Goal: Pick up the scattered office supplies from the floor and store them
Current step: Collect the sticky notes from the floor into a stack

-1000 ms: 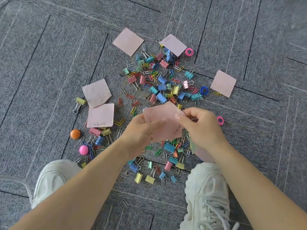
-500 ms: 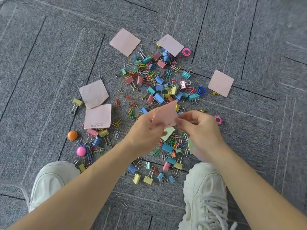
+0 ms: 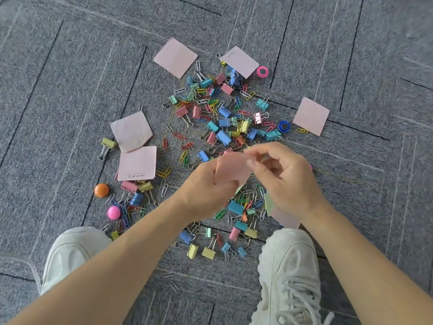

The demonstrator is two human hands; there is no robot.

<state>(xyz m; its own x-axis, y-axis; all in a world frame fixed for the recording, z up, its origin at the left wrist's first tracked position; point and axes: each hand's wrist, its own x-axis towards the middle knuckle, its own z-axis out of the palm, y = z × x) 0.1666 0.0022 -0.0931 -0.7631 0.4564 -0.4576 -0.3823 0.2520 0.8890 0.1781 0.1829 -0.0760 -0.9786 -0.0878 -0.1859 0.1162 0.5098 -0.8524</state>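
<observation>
We hold up a pink note point(image 3: 230, 168) in the middle of the frame. The fingers point(image 3: 251, 163) of our left hand point(image 3: 206, 186) and right hand point(image 3: 287, 181) pinch its two sides.

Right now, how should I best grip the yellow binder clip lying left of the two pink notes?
Probably pinch the yellow binder clip by its wire handles, coming from the lower left: they point that way over bare carpet.

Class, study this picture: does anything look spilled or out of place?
Yes. Binder clips and paper clips lie scattered over the carpet, with pink notes strewn askew around them.
</observation>
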